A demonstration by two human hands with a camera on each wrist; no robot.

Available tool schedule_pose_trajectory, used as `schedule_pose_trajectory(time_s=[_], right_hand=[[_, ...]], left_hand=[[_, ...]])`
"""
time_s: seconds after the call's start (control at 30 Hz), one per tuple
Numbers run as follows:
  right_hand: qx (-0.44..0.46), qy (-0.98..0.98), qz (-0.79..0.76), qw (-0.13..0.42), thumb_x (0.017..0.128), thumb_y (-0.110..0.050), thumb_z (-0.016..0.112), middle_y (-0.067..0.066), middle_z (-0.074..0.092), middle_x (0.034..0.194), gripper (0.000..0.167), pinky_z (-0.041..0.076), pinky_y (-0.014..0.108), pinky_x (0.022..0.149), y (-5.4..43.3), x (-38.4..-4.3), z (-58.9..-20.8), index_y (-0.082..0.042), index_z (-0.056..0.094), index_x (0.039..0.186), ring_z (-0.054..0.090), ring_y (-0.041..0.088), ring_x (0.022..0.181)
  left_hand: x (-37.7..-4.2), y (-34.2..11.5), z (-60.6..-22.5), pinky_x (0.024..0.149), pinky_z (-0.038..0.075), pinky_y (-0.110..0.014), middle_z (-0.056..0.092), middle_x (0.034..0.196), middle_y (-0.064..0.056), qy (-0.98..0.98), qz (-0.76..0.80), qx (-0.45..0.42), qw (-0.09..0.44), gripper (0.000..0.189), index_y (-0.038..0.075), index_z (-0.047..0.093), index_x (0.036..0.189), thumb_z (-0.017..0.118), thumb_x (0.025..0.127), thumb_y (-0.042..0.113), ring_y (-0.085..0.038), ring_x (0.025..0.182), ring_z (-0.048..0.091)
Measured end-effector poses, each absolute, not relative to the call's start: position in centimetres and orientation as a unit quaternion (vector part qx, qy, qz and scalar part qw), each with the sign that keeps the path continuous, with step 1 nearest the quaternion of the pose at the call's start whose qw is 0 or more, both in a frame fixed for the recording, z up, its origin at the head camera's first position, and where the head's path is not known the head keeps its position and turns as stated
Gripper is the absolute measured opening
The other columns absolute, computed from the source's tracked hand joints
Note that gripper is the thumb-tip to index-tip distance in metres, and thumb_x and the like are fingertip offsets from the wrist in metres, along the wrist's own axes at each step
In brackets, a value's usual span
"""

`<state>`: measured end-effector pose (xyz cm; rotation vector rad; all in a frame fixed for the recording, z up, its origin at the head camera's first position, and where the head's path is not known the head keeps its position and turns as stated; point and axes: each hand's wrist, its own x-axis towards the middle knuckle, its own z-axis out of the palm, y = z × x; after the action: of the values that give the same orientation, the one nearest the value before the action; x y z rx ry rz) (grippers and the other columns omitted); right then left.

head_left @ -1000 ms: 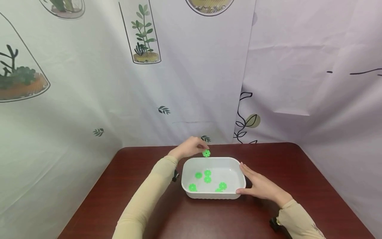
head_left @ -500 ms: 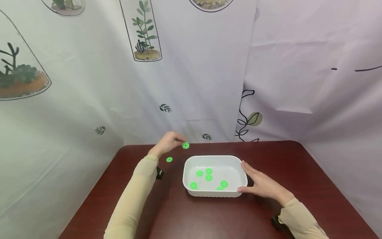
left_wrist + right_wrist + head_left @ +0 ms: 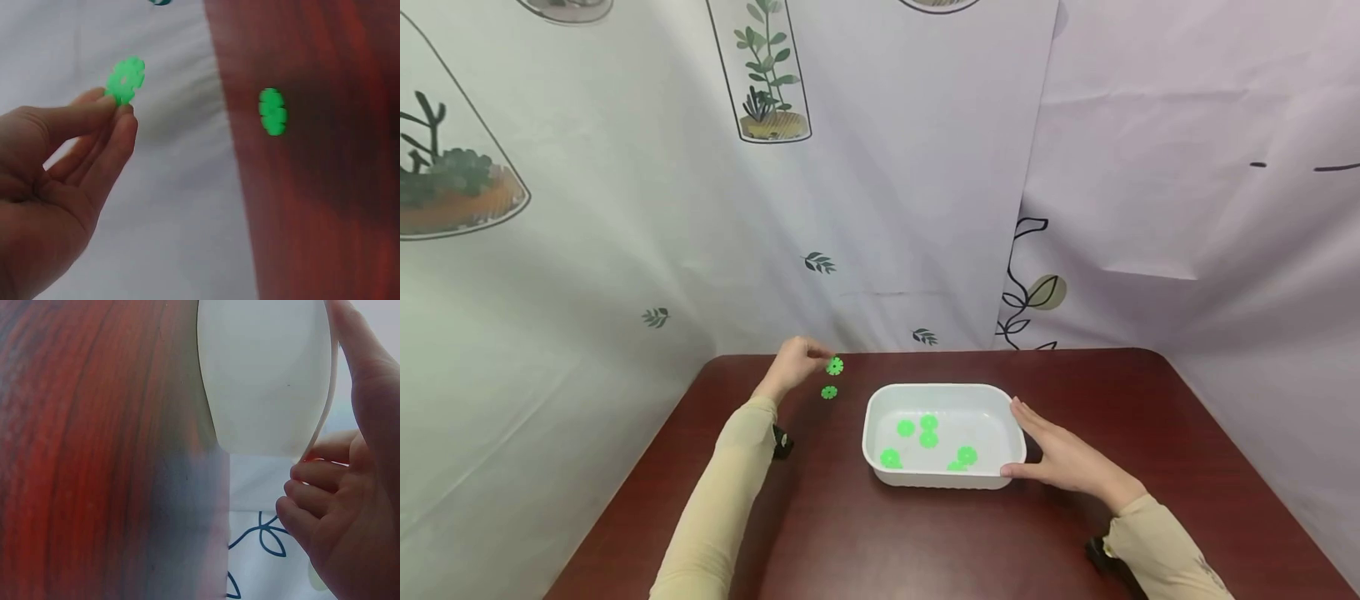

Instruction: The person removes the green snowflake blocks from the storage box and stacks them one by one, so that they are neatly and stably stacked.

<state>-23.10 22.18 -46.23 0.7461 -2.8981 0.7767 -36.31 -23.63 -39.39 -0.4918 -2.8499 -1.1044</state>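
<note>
My left hand (image 3: 793,364) pinches a green notched plastic disc (image 3: 127,78) between thumb and fingertips, holding it up over the back left of the table. Just below it, a second green disc (image 3: 828,392) lies on the tabletop, also seen right of the hand in the left wrist view. Against the right end of a white rectangular plastic container (image 3: 943,479) rests my right hand (image 3: 1071,460), thumb at the front corner and fingers at the back corner of its rim. Several green discs (image 3: 928,439) lie scattered on the container's floor.
The dark red-brown table (image 3: 850,550) ends at the back against a pale printed curtain (image 3: 910,208), which also closes in both sides. A black wrist camera (image 3: 782,442) sits at my left wrist, another black device (image 3: 1099,554) under my right one.
My left hand has moved left from behind the container, carrying the green disc to beside the one on the table. The right hand stays at the container's end.
</note>
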Motion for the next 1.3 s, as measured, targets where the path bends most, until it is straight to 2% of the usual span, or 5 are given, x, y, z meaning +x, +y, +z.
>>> schedule_pose_trajectory(time_s=[0.23, 0.5, 1.03, 1.3], right_hand=[[0.239, -0.937, 0.253, 0.020, 0.077, -0.070, 0.073, 0.026, 0.027, 0.160, 0.115, 0.040, 0.058, 0.106, 22.1, -23.1, -46.3, 0.004, 0.030, 0.155, 0.036, 0.044, 0.142], [0.237, -0.936, 0.259, 0.016, 0.078, -0.068, 0.074, 0.026, 0.026, 0.160, 0.115, 0.039, 0.058, 0.107, 22.2, -23.3, -46.3, 0.004, 0.029, 0.155, 0.035, 0.044, 0.142], [0.232, -0.935, 0.267, 0.010, 0.077, -0.072, 0.071, 0.023, 0.027, 0.161, 0.116, 0.039, 0.057, 0.108, 22.4, -23.6, -46.5, 0.002, 0.029, 0.156, 0.036, 0.042, 0.143], [0.233, -0.933, 0.274, 0.007, 0.077, -0.070, 0.072, 0.022, 0.027, 0.161, 0.116, 0.039, 0.058, 0.108, 22.3, -23.5, -46.6, 0.002, 0.028, 0.156, 0.036, 0.042, 0.143]], left_hand=[[-36.3, -24.1, -41.8, 0.081, 0.057, -0.046, 0.068, 0.121, -0.022, -0.921, -0.379, -0.086, 0.020, 0.020, -0.002, 0.075, 0.112, 0.066, 0.095, 0.003, -0.032, 0.094, 0.071], [-36.6, -23.9, -43.7, 0.081, 0.058, -0.043, 0.070, 0.114, -0.022, -0.923, -0.382, -0.048, 0.010, 0.019, -0.003, 0.075, 0.110, 0.066, 0.095, 0.003, -0.031, 0.094, 0.071], [-36.8, -24.5, -46.1, 0.074, 0.057, -0.039, 0.071, 0.108, -0.022, -0.925, -0.378, -0.040, 0.003, 0.020, -0.006, 0.074, 0.109, 0.063, 0.094, -0.002, -0.027, 0.086, 0.068], [-37.1, -24.6, -46.3, 0.075, 0.057, -0.038, 0.072, 0.105, -0.022, -0.924, -0.382, -0.022, 0.005, 0.019, -0.006, 0.074, 0.108, 0.063, 0.094, -0.002, -0.029, 0.089, 0.069]])
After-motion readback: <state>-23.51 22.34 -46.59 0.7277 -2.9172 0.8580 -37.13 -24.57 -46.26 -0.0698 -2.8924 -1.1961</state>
